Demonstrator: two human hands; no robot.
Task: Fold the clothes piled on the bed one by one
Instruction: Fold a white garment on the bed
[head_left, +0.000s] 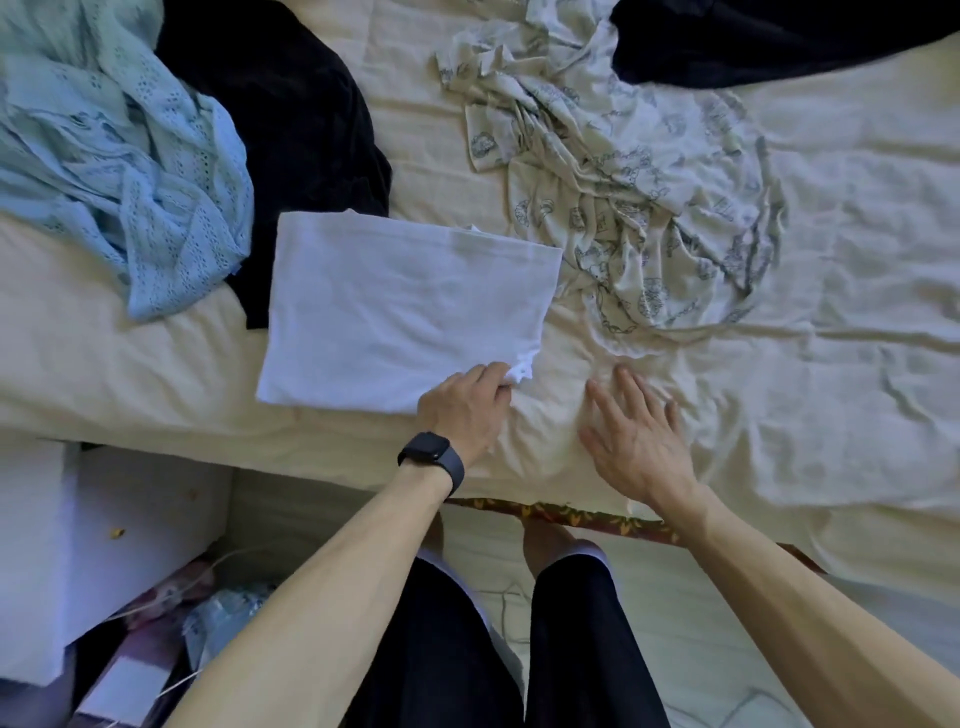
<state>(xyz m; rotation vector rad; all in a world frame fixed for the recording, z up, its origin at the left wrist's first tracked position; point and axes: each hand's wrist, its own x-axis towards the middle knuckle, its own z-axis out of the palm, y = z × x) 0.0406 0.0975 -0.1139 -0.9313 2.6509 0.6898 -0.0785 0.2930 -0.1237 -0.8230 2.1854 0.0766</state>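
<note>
**One piece nearly done, several left to fold**

My left hand (462, 405) pinches the near right corner of the white cotton garment (405, 306), which lies folded into a flat rectangle on the cream bed sheet (831, 415). My right hand (634, 441) rests just beside it, fingers spread and holding nothing. I judge this fold is finishing. Next I should set it aside and pull over the crumpled cream printed garment (623, 208).
</note>
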